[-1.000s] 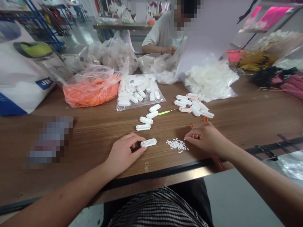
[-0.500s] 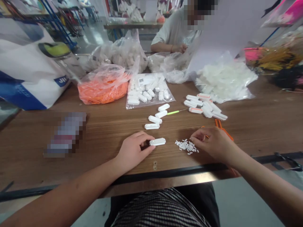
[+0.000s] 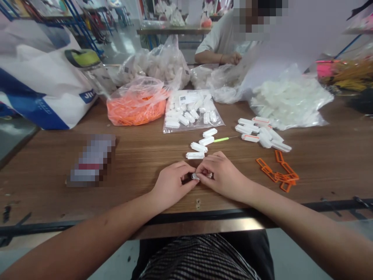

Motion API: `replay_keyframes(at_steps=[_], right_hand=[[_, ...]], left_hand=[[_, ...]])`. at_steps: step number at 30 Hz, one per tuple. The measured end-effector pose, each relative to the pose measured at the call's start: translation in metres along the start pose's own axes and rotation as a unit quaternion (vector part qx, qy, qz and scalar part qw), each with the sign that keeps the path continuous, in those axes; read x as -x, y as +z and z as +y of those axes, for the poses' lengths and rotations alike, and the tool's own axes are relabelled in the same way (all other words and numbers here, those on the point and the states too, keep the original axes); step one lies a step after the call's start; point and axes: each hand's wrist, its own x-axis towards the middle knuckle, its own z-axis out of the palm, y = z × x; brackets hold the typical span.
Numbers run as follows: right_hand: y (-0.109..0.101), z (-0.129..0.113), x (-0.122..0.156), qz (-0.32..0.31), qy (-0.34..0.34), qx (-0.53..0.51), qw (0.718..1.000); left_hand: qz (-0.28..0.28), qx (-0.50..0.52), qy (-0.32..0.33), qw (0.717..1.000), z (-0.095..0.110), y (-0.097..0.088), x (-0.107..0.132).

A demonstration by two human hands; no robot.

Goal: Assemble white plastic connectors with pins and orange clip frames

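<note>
My left hand [image 3: 172, 182] and my right hand [image 3: 222, 175] meet near the table's front edge, both pinched on a white plastic connector block [image 3: 196, 176] that lies between their fingertips. Most of the block is hidden by the fingers. Just beyond them lie three loose white blocks [image 3: 199, 147] and a thin tool with a green handle [image 3: 222, 139]. To the right of my right hand sits a small heap of orange plastic frames [image 3: 278, 172]. A cluster of white blocks, some with orange trim [image 3: 262, 132], lies farther right.
A clear bag of white blocks [image 3: 190, 111], a bag of orange parts [image 3: 136, 103] and bags of white parts [image 3: 288, 99] line the back of the wooden table [image 3: 134, 163]. A white-and-blue bag [image 3: 40, 89] stands left. Another person [image 3: 230, 39] sits opposite, hands in a bag.
My right hand left the pile of tiny white pieces and moved left to join my left hand on the white block. The view shifted, bringing the orange frames into sight.
</note>
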Motion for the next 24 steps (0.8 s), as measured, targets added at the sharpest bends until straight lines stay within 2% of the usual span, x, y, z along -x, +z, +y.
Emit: replay_keyframes(at_steps=[12, 21, 24], right_hand=[[-0.003, -0.005, -0.002, -0.017, -0.026, 0.02, 0.999], [-0.009, -0.005, -0.011, -0.087, -0.061, 0.068, 0.992], [-0.011, -0.007, -0.01, -0.088, -0.082, 0.057, 0.991]], left_hand=[[-0.003, -0.016, -0.004, 1.0, 0.002, -0.002, -0.001], [-0.012, -0.023, -0.006, 1.0, 0.0, 0.0, 0.0], [-0.012, -0.031, -0.009, 0.999, -0.001, 0.001, 0.0]])
